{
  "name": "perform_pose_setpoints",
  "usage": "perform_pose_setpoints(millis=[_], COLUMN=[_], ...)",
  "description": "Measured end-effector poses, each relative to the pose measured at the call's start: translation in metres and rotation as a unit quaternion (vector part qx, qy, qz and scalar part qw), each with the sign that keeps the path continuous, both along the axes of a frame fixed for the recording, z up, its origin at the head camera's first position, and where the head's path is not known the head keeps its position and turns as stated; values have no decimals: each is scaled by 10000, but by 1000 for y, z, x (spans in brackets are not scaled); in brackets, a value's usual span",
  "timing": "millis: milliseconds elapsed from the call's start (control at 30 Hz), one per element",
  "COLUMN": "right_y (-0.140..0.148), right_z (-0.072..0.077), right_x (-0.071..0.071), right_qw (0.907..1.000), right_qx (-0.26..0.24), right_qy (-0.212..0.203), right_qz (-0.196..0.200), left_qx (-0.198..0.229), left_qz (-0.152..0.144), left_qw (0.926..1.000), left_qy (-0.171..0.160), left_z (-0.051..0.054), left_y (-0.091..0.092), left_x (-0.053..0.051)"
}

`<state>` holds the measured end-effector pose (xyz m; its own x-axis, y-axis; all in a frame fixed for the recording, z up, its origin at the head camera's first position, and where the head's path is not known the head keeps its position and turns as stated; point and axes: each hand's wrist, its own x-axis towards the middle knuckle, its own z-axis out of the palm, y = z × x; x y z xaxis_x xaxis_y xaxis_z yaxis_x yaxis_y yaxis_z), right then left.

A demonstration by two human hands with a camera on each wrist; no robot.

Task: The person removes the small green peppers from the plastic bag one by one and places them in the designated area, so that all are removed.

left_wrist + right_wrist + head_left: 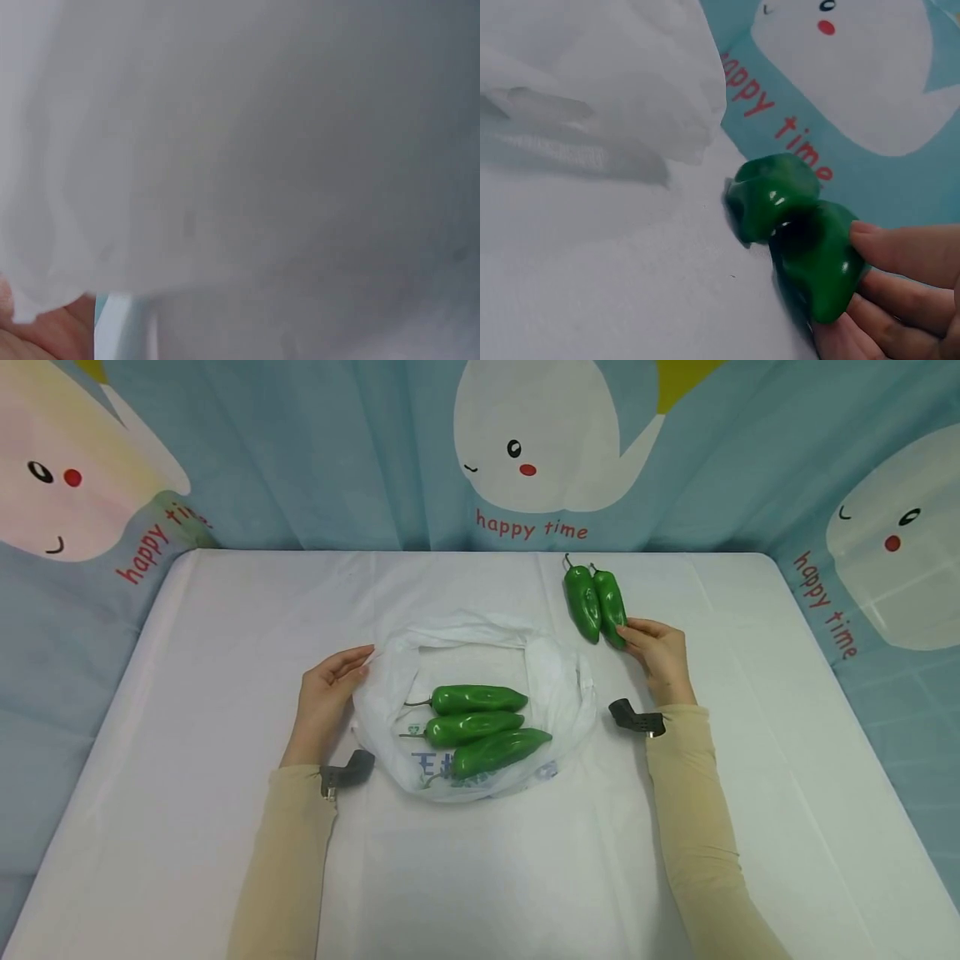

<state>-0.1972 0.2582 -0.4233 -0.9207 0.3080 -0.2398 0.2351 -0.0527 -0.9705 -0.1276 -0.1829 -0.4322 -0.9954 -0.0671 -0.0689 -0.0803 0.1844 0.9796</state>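
Note:
A white plastic bag (558, 693) lies spread open, its rim rolled into a ring, with three green peppers (480, 699) side by side inside. At its left side my left hand (327, 693) pinches the rim between thumb and fingers. The bag's blurred film (187, 150) fills most of the left wrist view and hides much of that hand. Beyond the bag, at the back right, two more green peppers lie together. My right hand (658, 652) grips the lower tip of the right-hand pepper (829, 270), thumb on one side and fingers on the other. The other pepper (776, 199) lies against it.
A white cloth covers the table (465, 885), whose far edge runs just behind the pair of peppers. Blue curtains (337, 452) printed with whales hang at the back and sides. Each wrist wears a dark camera mount (636, 718).

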Motion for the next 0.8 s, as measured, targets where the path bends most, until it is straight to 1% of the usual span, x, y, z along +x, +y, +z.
perform_pose_setpoints(millis=[67, 300, 433, 533, 667, 733, 800], right_y=[2, 7, 5, 3, 3, 4, 4], right_z=[0, -1, -2, -3, -4, -5, -6], right_x=[0, 3, 3, 2, 0, 0, 0], right_qw=[10000, 9996, 9990, 9980, 9978, 9980, 9976], right_qx=[37, 206, 363, 541, 488, 393, 441], right_qy=[51, 197, 261, 253, 295, 365, 457], right_qz=[64, -47, 37, 182, 346, 329, 267], left_qx=[-14, -55, -65, -45, 31, 57, 57], left_qz=[12, 1, -9, -18, -26, -34, -39], left_qw=[10000, 10000, 9999, 9999, 9999, 9999, 9999], left_qy=[1, 37, 96, 112, 99, 100, 106], left_z=[0, -1, -1, -1, 0, -1, -1], left_y=[0, 0, 0, 0, 0, 0, 0], left_x=[0, 0, 1, 1, 1, 1, 0])
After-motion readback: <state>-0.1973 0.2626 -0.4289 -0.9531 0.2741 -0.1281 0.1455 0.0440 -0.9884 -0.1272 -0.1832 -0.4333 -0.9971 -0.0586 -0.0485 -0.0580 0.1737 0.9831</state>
